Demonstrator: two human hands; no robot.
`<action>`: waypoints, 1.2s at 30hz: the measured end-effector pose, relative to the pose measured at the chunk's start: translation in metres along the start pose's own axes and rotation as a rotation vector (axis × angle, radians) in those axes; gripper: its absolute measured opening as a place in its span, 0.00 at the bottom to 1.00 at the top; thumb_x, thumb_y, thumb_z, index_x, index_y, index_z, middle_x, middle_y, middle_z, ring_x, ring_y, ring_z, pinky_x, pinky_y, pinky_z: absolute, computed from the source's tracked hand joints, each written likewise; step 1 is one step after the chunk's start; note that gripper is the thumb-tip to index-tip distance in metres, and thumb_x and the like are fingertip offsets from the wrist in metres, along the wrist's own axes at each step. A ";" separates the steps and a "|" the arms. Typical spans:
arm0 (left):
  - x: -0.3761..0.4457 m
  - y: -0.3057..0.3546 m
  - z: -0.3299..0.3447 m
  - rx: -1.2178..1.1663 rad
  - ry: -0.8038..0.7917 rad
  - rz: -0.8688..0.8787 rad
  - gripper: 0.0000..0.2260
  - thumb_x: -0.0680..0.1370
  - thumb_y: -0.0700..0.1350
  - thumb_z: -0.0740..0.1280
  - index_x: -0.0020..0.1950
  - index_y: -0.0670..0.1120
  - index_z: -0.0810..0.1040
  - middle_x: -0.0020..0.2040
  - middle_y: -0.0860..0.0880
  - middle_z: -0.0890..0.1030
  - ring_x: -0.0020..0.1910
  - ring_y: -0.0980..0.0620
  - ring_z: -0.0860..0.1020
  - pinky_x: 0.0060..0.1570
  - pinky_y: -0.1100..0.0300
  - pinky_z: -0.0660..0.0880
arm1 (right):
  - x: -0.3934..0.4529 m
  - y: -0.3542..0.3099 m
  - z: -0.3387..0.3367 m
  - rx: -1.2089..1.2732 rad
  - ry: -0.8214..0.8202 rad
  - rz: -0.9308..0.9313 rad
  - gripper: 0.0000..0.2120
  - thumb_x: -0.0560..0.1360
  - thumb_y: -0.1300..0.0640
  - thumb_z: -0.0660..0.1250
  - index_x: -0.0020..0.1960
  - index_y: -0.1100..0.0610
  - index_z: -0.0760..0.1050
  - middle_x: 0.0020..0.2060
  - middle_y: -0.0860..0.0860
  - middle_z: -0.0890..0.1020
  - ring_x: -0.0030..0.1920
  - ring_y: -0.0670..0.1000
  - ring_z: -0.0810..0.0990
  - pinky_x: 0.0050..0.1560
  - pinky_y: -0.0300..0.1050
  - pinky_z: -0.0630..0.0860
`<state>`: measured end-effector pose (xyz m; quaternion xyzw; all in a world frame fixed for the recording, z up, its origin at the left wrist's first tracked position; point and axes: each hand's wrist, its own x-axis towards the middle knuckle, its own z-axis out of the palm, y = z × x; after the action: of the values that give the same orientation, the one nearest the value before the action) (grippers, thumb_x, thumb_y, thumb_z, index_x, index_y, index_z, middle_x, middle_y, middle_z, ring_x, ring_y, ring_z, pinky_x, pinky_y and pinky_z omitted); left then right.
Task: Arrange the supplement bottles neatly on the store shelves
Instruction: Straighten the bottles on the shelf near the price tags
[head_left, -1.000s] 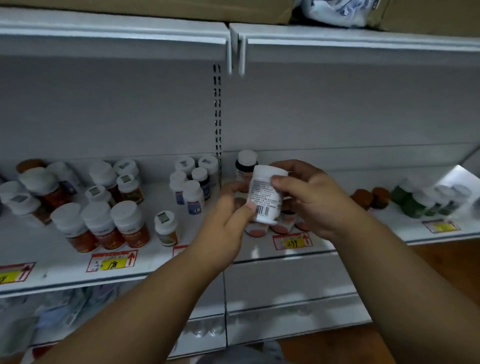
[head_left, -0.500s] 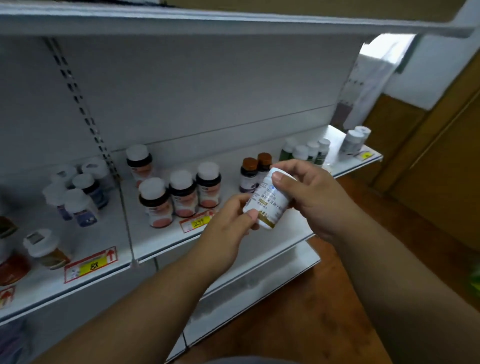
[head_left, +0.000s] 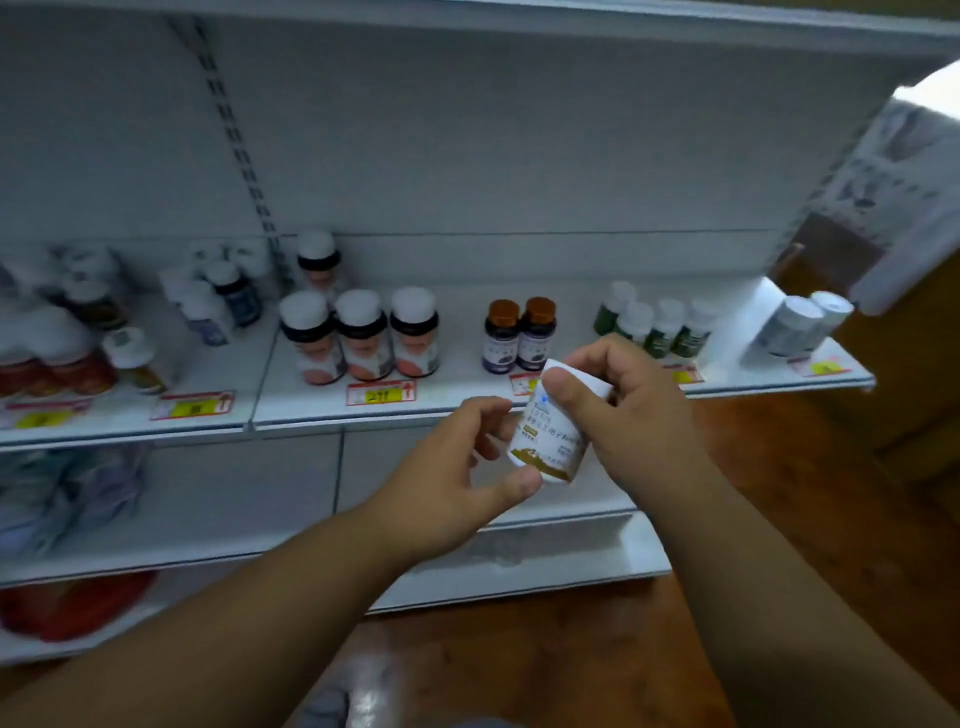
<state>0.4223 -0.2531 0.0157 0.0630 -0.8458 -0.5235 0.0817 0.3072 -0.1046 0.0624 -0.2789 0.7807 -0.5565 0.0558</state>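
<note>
Nearest me, I have the white supplement bottle (head_left: 550, 434) in front of the shelf edge, tilted with its cap toward one o'clock and clear of the boards. My left hand (head_left: 447, 478) pinches its base between thumb and fingertips at about seven o'clock of the bottle, and my right hand (head_left: 631, 415) wraps the cap end from three o'clock, thumb laid across the front. I judge it a light, rigid plastic bottle with a smooth, somewhat slick label, so I would hold it round the body under the cap rather than by the cap alone. Its label carries lines of printed characters over a gold-brown band at the base, plus a small blue mark near the top; I cannot read the writing. Beyond, the shelf (head_left: 311, 415) carries red-and-yellow price tags; the one (head_left: 381, 393) at eleven o'clock of the bottle seems to read 299, though blurred. Behind it stand three white-capped dark bottles (head_left: 361, 338) with pink labels; at twelve o'clock stand two brown-capped purple bottles (head_left: 519, 335); at one o'clock a row of green bottles (head_left: 654, 325); farther right, at two o'clock, pale grey bottles (head_left: 800, 325) sit at the shelf's end. Their labels are too soft to read.
</note>
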 end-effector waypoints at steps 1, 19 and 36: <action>-0.011 -0.004 -0.010 0.001 0.044 -0.033 0.33 0.68 0.69 0.65 0.70 0.58 0.64 0.56 0.65 0.74 0.56 0.60 0.73 0.55 0.61 0.71 | 0.002 -0.003 0.014 0.012 -0.025 -0.027 0.13 0.69 0.38 0.69 0.43 0.47 0.76 0.37 0.42 0.80 0.34 0.40 0.76 0.32 0.32 0.72; -0.293 -0.139 -0.336 0.249 0.574 -0.250 0.35 0.68 0.73 0.62 0.70 0.57 0.66 0.59 0.61 0.75 0.56 0.61 0.74 0.56 0.55 0.74 | -0.061 -0.182 0.440 0.153 -0.456 -0.263 0.12 0.69 0.39 0.70 0.45 0.45 0.78 0.39 0.40 0.81 0.36 0.40 0.78 0.35 0.34 0.74; -0.341 -0.257 -0.577 0.418 0.852 -0.438 0.31 0.70 0.70 0.62 0.69 0.58 0.65 0.59 0.62 0.73 0.56 0.65 0.71 0.55 0.62 0.72 | 0.023 -0.289 0.733 0.132 -0.768 -0.343 0.13 0.66 0.42 0.74 0.47 0.43 0.77 0.43 0.40 0.82 0.43 0.38 0.80 0.38 0.34 0.77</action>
<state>0.8794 -0.8067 0.0135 0.4608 -0.7910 -0.2764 0.2926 0.6874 -0.7949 0.0536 -0.5874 0.6084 -0.4622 0.2669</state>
